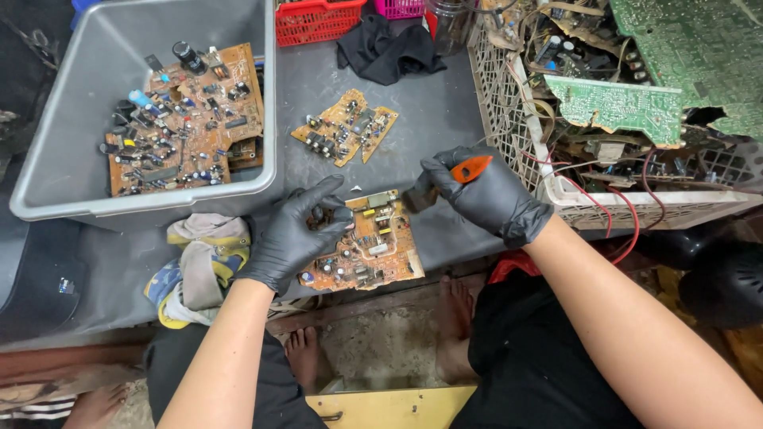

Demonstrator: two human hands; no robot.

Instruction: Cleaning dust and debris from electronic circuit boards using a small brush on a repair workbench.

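Brown board: orange-brown circuit board (pixel 367 250) flat at dark desk (pixel 445 111) front edge
Left hand (pixel 296 234): black-gloved, fingers spread, pressing board's left side
Right hand (pixel 486 195): black-gloved, fingers closed around orange-handled tool (pixel 465 170), tip at board's top-right corner
Behind: grey plastic tub (pixel 48 171) with boards

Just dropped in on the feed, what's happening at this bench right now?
A person in black gloves is working on a brown circuit board at the near edge of the grey table. The left hand presses on the board's left side, while the right hand grips an orange-handled tool aimed at its top edge. Another brown board lies farther back. The grey bin holds more boards, and the white crate holds green boards and wires.
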